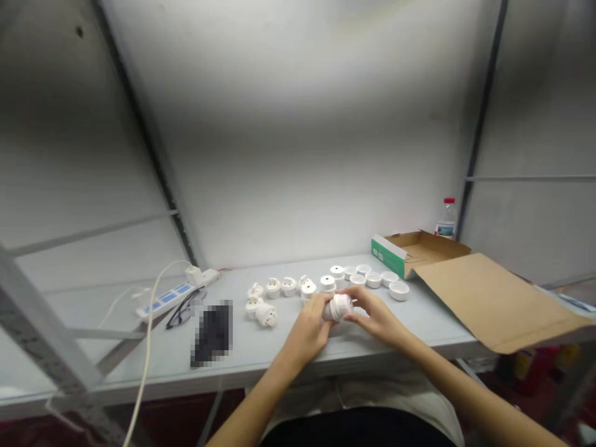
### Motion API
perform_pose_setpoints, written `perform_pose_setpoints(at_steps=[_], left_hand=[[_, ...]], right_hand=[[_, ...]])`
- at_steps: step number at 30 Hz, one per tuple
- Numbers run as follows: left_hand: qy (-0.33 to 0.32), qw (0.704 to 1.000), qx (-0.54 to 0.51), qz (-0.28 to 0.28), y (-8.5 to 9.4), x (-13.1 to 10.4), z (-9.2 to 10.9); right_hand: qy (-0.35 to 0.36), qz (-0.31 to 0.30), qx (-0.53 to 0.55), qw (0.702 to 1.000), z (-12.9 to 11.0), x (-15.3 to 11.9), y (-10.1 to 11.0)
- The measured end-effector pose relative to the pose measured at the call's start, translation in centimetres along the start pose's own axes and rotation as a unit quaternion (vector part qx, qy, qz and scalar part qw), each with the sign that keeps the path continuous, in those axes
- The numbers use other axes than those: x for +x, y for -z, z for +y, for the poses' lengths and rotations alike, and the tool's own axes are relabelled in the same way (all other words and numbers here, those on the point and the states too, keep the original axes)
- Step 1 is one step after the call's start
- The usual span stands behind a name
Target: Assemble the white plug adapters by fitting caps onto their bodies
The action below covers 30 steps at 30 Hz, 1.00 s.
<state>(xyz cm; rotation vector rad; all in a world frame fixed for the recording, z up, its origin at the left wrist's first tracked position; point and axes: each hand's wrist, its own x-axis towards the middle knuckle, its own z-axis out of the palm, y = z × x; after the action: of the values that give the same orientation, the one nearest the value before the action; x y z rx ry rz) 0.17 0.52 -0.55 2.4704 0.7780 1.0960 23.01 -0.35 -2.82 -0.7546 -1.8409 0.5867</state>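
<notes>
A white round plug adapter (339,307) is held between my two hands above the front of the table. My left hand (311,324) is wrapped round its body from the left. From the right, the fingers and thumb of my right hand (375,315) pinch its end, where a small prong sticks out. Behind my hands stand white round parts with closed tops (328,281) and several open white cups (399,290). To the left is a group of white parts with sockets or raised pieces on top (273,287); one adapter (267,315) lies tilted on its side.
An open cardboard box (419,251) with its long brown flap (503,304) takes up the right. Behind it stands a bottle (447,218). At left are a power strip (170,301), a white cable (148,335), glasses (180,311) and a blurred dark object (214,333).
</notes>
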Motion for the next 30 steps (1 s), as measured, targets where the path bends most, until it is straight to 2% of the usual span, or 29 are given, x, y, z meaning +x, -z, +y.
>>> perform_pose_setpoints(at_steps=[5, 11, 16, 22, 30], left_hand=[[-0.001, 1.000, 0.016, 0.013, 0.00, -0.02, -0.20], [-0.029, 0.999, 0.017, 0.024, 0.07, -0.07, -0.28], [-0.032, 0.999, 0.026, 0.034, 0.03, -0.11, -0.14], [-0.040, 0.998, 0.027, 0.032, 0.04, -0.16, 0.20], [-0.035, 0.999, 0.030, 0.003, 0.08, -0.16, 0.22]], right_hand=[[-0.017, -0.020, 0.103, 0.994, 0.41, -0.07, -0.12], [-0.019, -0.010, 0.101, 0.995, -0.04, -0.04, -0.03], [-0.061, -0.005, 0.112, 0.992, -0.26, -0.02, 0.01], [-0.099, 0.014, 0.060, 0.993, 0.05, 0.01, 0.17], [-0.143, -0.001, 0.012, 0.990, -0.18, 0.03, 0.29]])
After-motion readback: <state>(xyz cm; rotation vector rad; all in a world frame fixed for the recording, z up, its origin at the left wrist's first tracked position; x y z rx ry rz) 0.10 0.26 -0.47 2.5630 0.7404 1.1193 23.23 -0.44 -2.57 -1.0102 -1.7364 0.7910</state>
